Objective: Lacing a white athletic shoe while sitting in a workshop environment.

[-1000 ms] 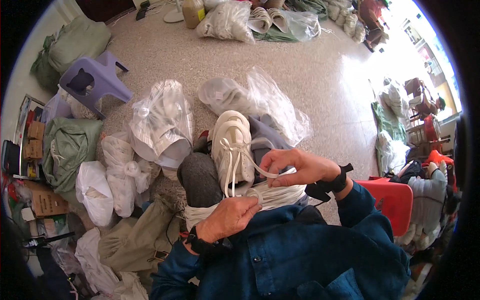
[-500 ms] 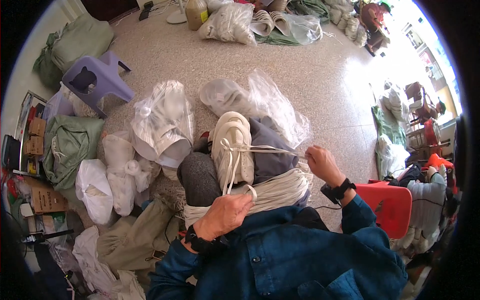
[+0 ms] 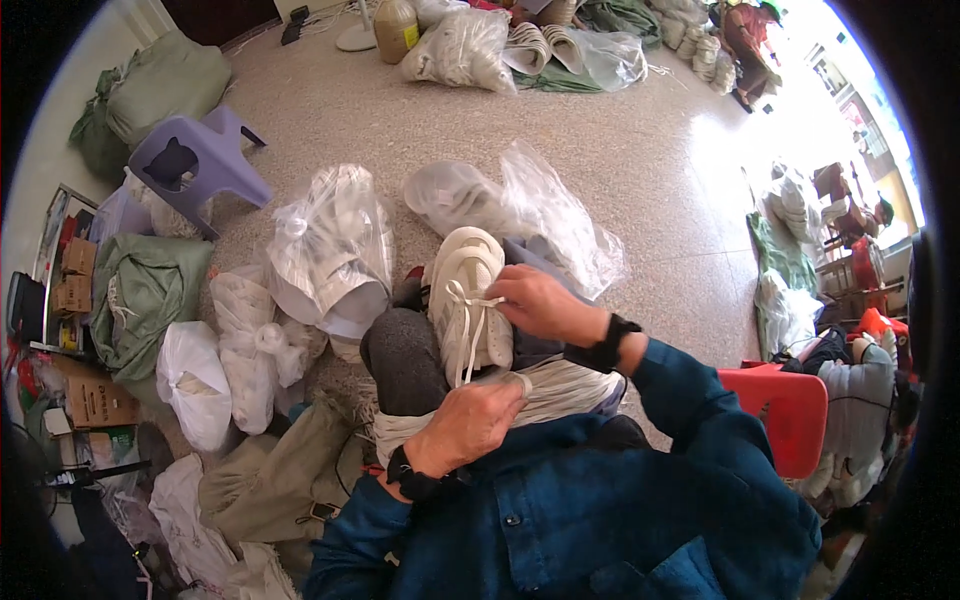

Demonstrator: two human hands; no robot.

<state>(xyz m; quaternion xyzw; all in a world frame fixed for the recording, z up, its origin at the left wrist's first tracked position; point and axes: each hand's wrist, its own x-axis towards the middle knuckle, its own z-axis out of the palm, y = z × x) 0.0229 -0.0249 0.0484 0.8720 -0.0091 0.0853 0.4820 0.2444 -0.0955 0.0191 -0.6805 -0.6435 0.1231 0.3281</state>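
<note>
A cream sneaker (image 3: 480, 262) rests toe away between my knees, its lace crossed in a loose knot over the tongue. My right hand (image 3: 548, 305) is at the shoe's right side, thumb and fingers pinched on the white shoelace (image 3: 466, 322) beside the knot. Below the heel my left hand (image 3: 468, 425) is closed; a lace strand runs down to it, and a pale band shows at its fingertips. Exactly how the strand lies in those fingers is hidden. A thick bundle of white laces (image 3: 575, 392) lies across my lap.
Clear plastic bags of shoe parts (image 3: 335, 240) and a flatter clear bag (image 3: 545, 225) lie on the floor ahead. To the left are a purple stool (image 3: 215, 165) and green sacks (image 3: 150, 290). A red stool (image 3: 785, 420) stands by my right elbow.
My right hand has come in leftward from the stretched lace's far end to the knot. My left hand has shifted slightly right, still closed.
</note>
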